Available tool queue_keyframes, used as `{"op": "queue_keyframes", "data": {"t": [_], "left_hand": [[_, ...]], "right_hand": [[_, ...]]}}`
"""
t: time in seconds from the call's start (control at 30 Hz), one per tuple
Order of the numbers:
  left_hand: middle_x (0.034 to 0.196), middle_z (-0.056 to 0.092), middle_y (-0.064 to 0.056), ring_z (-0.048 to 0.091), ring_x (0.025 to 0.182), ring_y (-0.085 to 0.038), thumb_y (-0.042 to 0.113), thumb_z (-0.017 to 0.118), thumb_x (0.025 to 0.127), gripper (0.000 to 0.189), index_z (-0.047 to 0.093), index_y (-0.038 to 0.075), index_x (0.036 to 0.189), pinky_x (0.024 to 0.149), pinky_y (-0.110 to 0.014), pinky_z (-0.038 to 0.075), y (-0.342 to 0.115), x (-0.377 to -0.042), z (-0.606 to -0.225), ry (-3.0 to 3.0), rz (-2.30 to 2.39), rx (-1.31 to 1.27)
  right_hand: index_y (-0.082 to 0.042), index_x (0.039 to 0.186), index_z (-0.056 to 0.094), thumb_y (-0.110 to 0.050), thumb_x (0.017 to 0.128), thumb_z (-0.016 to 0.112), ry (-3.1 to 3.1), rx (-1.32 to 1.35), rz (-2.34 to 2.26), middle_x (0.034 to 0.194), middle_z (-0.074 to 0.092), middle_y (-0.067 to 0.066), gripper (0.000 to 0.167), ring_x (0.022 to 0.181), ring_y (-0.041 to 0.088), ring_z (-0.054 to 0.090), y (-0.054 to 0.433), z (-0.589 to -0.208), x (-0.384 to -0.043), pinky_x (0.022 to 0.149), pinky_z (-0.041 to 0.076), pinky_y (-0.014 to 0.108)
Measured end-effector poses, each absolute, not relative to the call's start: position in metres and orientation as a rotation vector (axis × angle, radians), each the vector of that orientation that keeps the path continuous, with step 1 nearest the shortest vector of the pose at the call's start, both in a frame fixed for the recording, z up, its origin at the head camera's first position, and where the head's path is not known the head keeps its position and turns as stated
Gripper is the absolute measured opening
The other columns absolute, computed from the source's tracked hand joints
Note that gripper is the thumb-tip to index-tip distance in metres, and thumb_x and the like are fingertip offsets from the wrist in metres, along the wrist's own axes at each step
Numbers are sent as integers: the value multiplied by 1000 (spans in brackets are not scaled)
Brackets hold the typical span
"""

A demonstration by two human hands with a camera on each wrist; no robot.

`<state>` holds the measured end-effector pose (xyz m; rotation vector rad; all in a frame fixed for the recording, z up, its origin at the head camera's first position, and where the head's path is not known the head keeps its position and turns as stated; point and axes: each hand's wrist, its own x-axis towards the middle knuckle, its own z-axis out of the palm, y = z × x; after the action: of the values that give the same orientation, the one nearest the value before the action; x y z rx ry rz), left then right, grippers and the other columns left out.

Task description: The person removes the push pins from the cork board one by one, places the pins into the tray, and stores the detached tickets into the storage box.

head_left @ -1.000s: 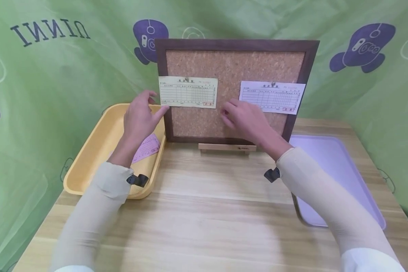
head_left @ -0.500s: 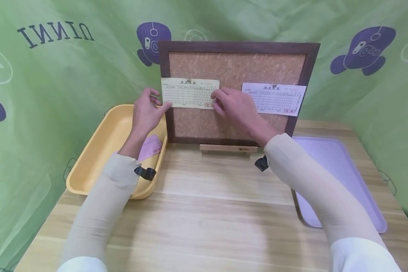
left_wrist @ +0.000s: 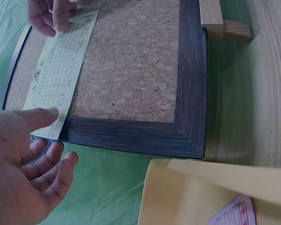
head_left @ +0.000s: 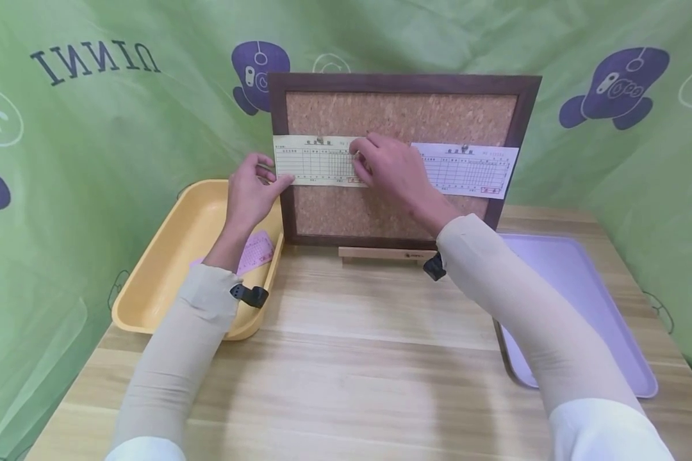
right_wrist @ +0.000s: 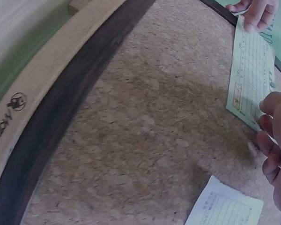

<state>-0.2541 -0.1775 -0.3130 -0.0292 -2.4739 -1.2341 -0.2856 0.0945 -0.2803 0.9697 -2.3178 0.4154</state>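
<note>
A pale yellow receipt slip (head_left: 311, 160) is pinned by its top to the left half of a framed corkboard (head_left: 346, 214). My left hand (head_left: 252, 192) holds its left end, the thumb on the front over the dark frame and the fingers loosely bent past the board's edge. At the slip's right end, my right hand (head_left: 395, 169) has its bent fingers on the paper; its thumb is largely hidden in the right wrist view. A white receipt slip (head_left: 467, 169), also pinned, hangs on the board's right half, partly behind my right hand.
Left of the board stands a yellow tray (head_left: 150, 275) with a pink slip (head_left: 256, 251) in it. A lilac tray (head_left: 576, 301) lies at the right on the wooden table (head_left: 346, 384). The board stands on a small wooden stand (head_left: 375, 254) before a green patterned curtain (head_left: 121, 115).
My right hand has moved left from the bare cork between the slips onto the yellow slip's right end. My left hand has moved slightly right, its thumb now over the slip's left end.
</note>
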Motion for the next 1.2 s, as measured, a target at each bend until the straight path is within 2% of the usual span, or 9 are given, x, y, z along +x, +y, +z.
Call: {"op": "queue_keyframes", "data": {"t": [0.27, 0.43, 0.63, 0.93, 1.2], "left_hand": [[94, 68, -10, 61, 83, -18, 25, 80, 92, 29, 63, 6, 106, 64, -25, 46, -181, -256, -312, -2457, -1233, -4], [93, 69, -11, 62, 82, -18, 23, 79, 92, 25, 65, 5, 101, 67, -23, 46, -181, -257, -313, -2432, -1247, -17], [88, 70, -11, 61, 77, -15, 18, 79, 91, 20, 68, 3, 97, 65, -20, 46, -181, -258, -314, -2410, -1269, -48], [87, 72, -12, 62, 75, -15, 18, 79, 91, 20, 71, 1, 98, 63, -20, 46, -184, -257, -313, -2422, -1310, -62], [85, 72, -12, 62, 66, -8, 13, 80, 91, 19, 72, -3, 98, 58, -17, 48, -186, -255, -311, -2406, -1363, -95]], "right_hand": [[-7, 111, 70, -15, 102, 58, -2300, 969, 395, 103, 72, 7, 17, 77, 23, 64, 87, -271, -287, 53, 46, 33], [-9, 111, 69, -18, 103, 59, -2325, 940, 395, 102, 70, 5, 16, 79, 23, 63, 82, -267, -287, 57, 49, 35], [-9, 110, 69, -18, 103, 58, -2365, 901, 397, 99, 68, 4, 16, 78, 22, 60, 72, -261, -289, 60, 49, 37], [-10, 110, 71, -18, 103, 57, -2374, 904, 367, 100, 69, 4, 17, 80, 21, 61, 54, -257, -293, 62, 53, 36], [-10, 105, 70, -17, 104, 54, -2381, 902, 333, 94, 65, 4, 17, 79, 22, 59, 45, -256, -298, 60, 52, 38]]}}
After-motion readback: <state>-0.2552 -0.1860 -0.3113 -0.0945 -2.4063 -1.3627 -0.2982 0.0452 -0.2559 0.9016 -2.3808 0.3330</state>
